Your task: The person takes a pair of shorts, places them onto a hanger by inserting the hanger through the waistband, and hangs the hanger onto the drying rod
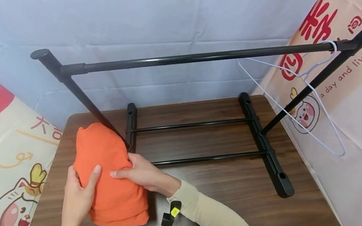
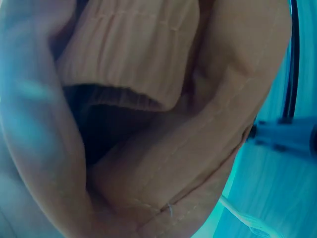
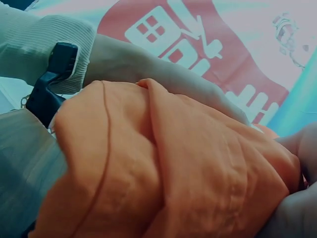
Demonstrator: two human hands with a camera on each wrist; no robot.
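A folded orange garment (image 1: 110, 191) is held between both hands at the left of the table, in front of the rack's left post. My left hand (image 1: 78, 199) grips its left edge, thumb lying on the top face and the other fingers mostly hidden behind. On the opposite edge my right hand (image 1: 145, 172) holds the cloth, its thumb also on top. Close up in the left wrist view, the garment (image 2: 198, 163) shows seams and a ribbed cuff-like band (image 2: 129, 54). Loose folds of the garment (image 3: 198, 163) fill much of the right wrist view.
A black clothes rack (image 1: 195, 58) stands on the brown wooden table (image 1: 208, 204), with two low bars between its feet. One white hanger (image 1: 324, 111) hangs at the right end of its top rail. Printed cloth (image 1: 325, 61) and a pale backdrop (image 1: 159, 18) surround the table.
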